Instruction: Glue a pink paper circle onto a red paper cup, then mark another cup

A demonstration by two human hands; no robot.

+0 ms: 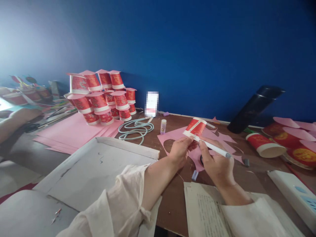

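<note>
A red paper cup (195, 126) with a white rim is pinched in my left hand (181, 150), above the middle of the table. My right hand (217, 164) holds a white pen (214, 148), its grey end pointing to the right and its other end close to the cup's rim. Both hands nearly touch. Beneath them lies pink paper (170, 135) with round cut-outs. Left of the cup stands a glue stick (163, 126). Part of a dark round thing shows behind my right thumb; I cannot tell what it is.
Stacked red cups (98, 100) with pink tops stand at the left behind pink sheets (79, 131) and a white tray (98, 171). A coiled cable (135, 128) lies mid-table. At the right are a black bottle (254, 108), more cups and a power strip (293, 194). Another person's arm shows far left.
</note>
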